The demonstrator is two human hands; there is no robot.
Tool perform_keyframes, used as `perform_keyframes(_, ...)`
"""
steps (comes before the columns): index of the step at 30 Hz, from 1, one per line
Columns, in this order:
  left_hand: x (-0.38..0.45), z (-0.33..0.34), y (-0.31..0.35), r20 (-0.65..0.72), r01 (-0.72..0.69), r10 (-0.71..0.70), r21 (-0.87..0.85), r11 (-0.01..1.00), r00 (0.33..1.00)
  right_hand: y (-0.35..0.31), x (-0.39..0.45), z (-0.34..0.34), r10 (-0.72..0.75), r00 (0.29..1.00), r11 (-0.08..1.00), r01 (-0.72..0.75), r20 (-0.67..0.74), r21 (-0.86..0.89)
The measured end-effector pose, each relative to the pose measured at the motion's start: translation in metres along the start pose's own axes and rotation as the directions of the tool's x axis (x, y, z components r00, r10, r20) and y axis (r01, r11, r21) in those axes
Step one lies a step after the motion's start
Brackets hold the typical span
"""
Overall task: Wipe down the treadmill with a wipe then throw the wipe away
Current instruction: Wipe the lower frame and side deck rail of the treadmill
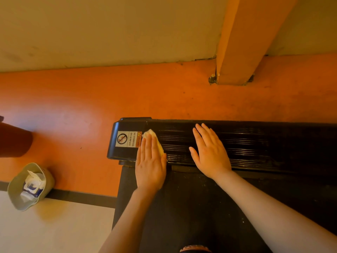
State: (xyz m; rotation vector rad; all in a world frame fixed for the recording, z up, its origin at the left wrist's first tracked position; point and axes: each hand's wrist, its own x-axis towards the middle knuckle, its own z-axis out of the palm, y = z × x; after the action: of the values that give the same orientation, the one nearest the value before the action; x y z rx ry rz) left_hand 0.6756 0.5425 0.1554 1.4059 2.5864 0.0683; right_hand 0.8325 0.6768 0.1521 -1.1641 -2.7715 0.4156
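Orange flooring (76, 99) runs under a pale wall and past a painted post (242, 42), and against it sits the black front housing of a treadmill (246, 143), its ribbed cover carrying a warning label (128, 139) that reads "No stepping on surface". A person leans over the machine with both bare arms out. Their left hand (150, 161) lies flat with straight fingers on a pale wipe (155, 141), pressing it against the ribbed cover just beside the label; only the wipe's far edge and right side peep out from under the fingers. Their right hand (209, 152) is likewise flat and open-palmed on the ribs a little way along, holding nothing and seemingly bracing the body. Off to the left on the floor, well apart from the treadmill, stands a small bin (12, 190) already holding crumpled white waste. The wiping step appears to be under way at the left end of the housing, with the long stretch to the right and the dusty belt (209, 207) nearer the camera seemingly yet to be done. The next move likely calls for sliding the wipe rightward along the ribs under steady flat pressure, with the bracing hand shifting clear, before the wipe goes to the bin.
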Motion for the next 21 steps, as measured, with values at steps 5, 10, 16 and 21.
perform_keyframes(5, 0.015, -0.006, -0.002, 0.032, -0.032, 0.032, 0.001, 0.999, 0.999, 0.001, 0.000, 0.001, -0.004, 1.000, 1.000, 0.004, 0.000, -0.005)
perform_keyframes(10, 0.055, -0.015, -0.001, 0.115, -0.032, 0.035, -0.027, 0.999, 0.993, 0.003, 0.001, -0.001, -0.023, 0.999, 0.999, 0.022, 0.036, 0.029)
perform_keyframes(16, -0.008, -0.001, 0.015, 0.076, -0.083, 0.085, -0.026, 0.996, 0.993, 0.015, -0.014, -0.004, -0.019, 0.999, 1.000, 0.018, 0.043, 0.025)
perform_keyframes(21, -0.017, 0.006, 0.033, 0.069, -0.112, 0.113, -0.021, 0.993, 0.991, 0.027, -0.025, -0.006, 0.017, 1.000, 1.000, -0.017, 0.016, 0.019)
